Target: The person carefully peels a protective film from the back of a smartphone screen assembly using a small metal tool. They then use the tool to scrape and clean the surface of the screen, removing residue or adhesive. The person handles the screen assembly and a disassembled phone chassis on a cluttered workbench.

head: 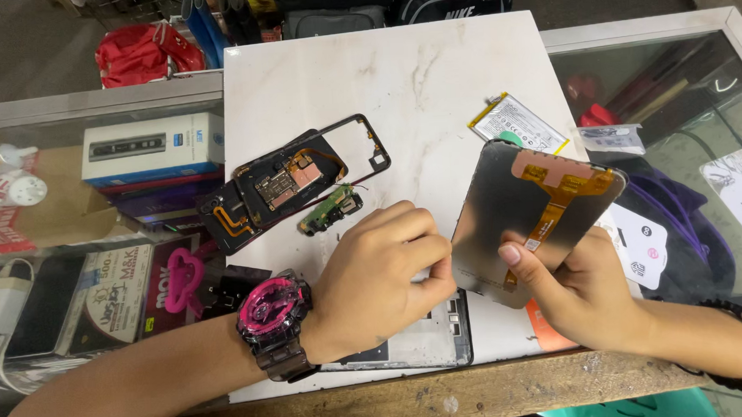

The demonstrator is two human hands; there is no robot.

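Both hands (391, 271) (578, 286) on phone screen panel (523, 205), above marble slab (398, 80).

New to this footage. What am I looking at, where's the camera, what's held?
There is one view, from a camera worn on a person's head, looking down at their two bare hands; no machine is involved. The right hand holds a phone screen panel, back side up, with an orange flex cable on it. The left hand, wearing a pink watch, pinches at the panel's left edge. On the white marble slab lie an opened phone body, a thin black frame, a small green circuit board, a battery and another phone frame under the left hand.
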